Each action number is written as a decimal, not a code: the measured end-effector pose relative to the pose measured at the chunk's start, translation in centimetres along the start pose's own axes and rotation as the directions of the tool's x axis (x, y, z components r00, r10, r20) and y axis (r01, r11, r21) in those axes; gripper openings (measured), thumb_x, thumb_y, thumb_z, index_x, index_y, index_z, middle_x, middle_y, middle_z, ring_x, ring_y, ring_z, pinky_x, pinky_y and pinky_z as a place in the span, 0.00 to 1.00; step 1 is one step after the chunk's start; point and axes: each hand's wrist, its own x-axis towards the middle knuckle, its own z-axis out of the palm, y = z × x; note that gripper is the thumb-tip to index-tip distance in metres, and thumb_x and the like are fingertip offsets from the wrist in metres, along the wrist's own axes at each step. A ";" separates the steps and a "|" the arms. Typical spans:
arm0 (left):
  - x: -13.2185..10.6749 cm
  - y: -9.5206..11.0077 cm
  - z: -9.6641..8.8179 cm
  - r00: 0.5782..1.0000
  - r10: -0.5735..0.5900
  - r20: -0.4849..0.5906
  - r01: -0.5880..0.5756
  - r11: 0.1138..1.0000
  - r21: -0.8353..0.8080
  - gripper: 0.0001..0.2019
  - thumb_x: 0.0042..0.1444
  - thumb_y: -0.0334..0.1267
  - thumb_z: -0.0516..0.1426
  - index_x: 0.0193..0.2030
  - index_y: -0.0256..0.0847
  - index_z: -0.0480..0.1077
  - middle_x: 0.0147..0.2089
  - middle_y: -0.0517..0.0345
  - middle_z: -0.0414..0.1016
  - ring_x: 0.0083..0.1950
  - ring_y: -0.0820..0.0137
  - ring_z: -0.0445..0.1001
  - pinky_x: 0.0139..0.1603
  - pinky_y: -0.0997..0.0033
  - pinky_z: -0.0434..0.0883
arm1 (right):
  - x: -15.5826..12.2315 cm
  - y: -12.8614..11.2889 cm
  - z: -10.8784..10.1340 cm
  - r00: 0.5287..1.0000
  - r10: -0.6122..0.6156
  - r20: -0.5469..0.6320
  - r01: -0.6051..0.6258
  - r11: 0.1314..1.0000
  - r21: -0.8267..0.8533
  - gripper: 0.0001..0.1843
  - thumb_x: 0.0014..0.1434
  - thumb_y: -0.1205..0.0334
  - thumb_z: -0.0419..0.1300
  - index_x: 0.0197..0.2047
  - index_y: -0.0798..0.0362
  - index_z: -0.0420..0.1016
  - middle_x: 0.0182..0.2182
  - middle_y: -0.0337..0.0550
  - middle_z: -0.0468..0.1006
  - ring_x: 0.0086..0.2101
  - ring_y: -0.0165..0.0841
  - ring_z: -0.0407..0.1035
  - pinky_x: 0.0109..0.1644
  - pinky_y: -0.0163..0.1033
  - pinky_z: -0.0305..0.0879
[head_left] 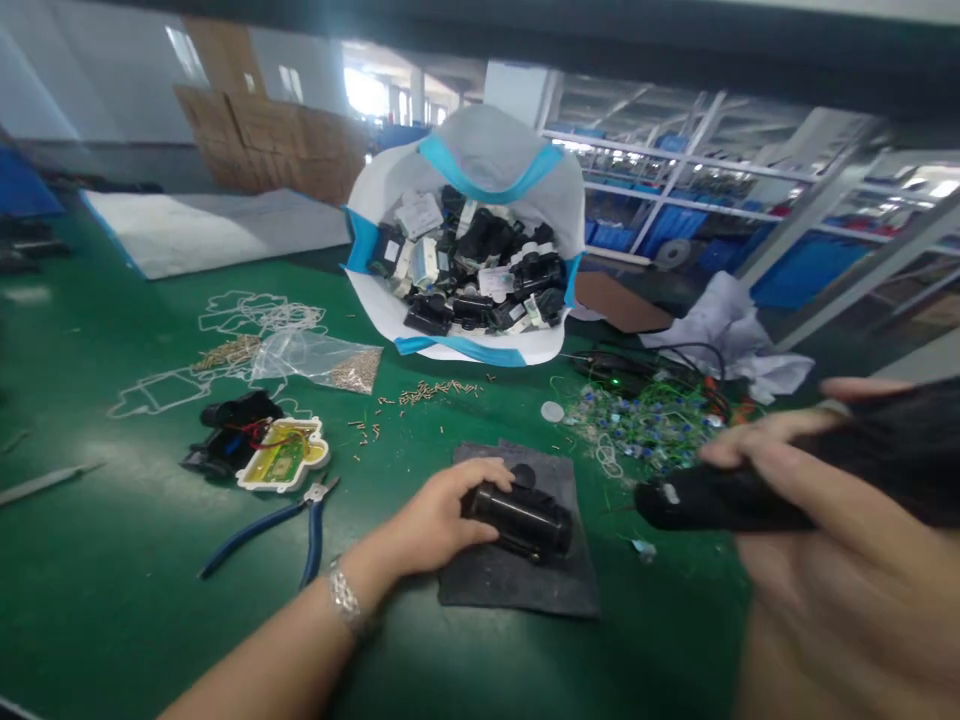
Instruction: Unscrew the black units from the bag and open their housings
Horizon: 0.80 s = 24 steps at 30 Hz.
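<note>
At the far left of the green table (112, 600) we see a thin metal tool (45, 482) lying on its own. Further in, loops of white wire (247, 315) spread over the surface, with a clear plastic bag (315, 358) of small brass pieces just beside them. Nearer to us, a black housing (229, 430) touches a yellow-rimmed circuit board (283, 455), and blue-handled pliers (289, 520) lie just below the board. Loose brass pins (431, 392) are scattered in front of a white sack (480, 135) with blue trim, which stands open at the back and is full of black parts.

In the middle we find the left hand (435, 520), a metal bracelet on its wrist. Its fingers curl down over one end of a black cylindrical part (525, 520) and grip it. The part lies on its side on a dark mat (517, 590).

Right of the mat we see a heap of small blue and green components (645, 420), with a crumpled white cloth (731, 330) behind it. At the right edge, close to us and blurred, the right hand (825, 540) has its fingers wrapped round a black tool (712, 505). The tool's tip points left toward the part, near it but apart.
</note>
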 end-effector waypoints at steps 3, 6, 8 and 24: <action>0.3 -0.6 -0.9 0.993 -0.073 0.098 0.083 0.991 -0.101 0.16 0.43 0.26 0.58 0.40 0.40 0.66 0.50 0.52 0.68 0.55 0.62 0.63 0.57 0.57 0.56 | -0.8 -0.1 1.1 0.996 0.044 0.071 -0.054 0.989 0.135 0.17 0.39 0.72 0.62 0.36 0.54 0.66 0.20 0.37 0.68 0.21 0.33 0.64 0.28 0.42 0.63; 0.5 -1.1 -1.2 0.984 -0.097 0.148 0.121 0.980 -0.161 0.14 0.44 0.29 0.59 0.40 0.39 0.66 0.50 0.51 0.67 0.55 0.61 0.63 0.57 0.58 0.56 | -1.2 0.8 1.0 0.987 0.095 0.132 -0.112 0.985 0.129 0.18 0.42 0.69 0.60 0.39 0.53 0.65 0.21 0.35 0.68 0.21 0.32 0.64 0.28 0.40 0.63; 0.5 -1.2 -1.2 0.982 -0.117 0.151 0.143 0.973 -0.179 0.13 0.44 0.31 0.60 0.39 0.39 0.66 0.50 0.51 0.68 0.56 0.60 0.62 0.57 0.58 0.55 | -1.4 1.1 0.9 0.985 0.121 0.125 -0.131 0.988 0.077 0.18 0.42 0.68 0.60 0.39 0.53 0.65 0.22 0.35 0.68 0.22 0.31 0.64 0.30 0.40 0.63; 0.4 -1.1 -0.9 0.976 -0.156 0.150 0.177 0.974 -0.139 0.14 0.45 0.34 0.62 0.39 0.40 0.66 0.51 0.51 0.67 0.58 0.59 0.60 0.59 0.56 0.53 | -2.5 1.6 2.0 0.981 0.120 0.153 -0.109 0.991 -0.076 0.11 0.39 0.69 0.57 0.29 0.54 0.61 0.22 0.33 0.64 0.24 0.27 0.62 0.29 0.34 0.59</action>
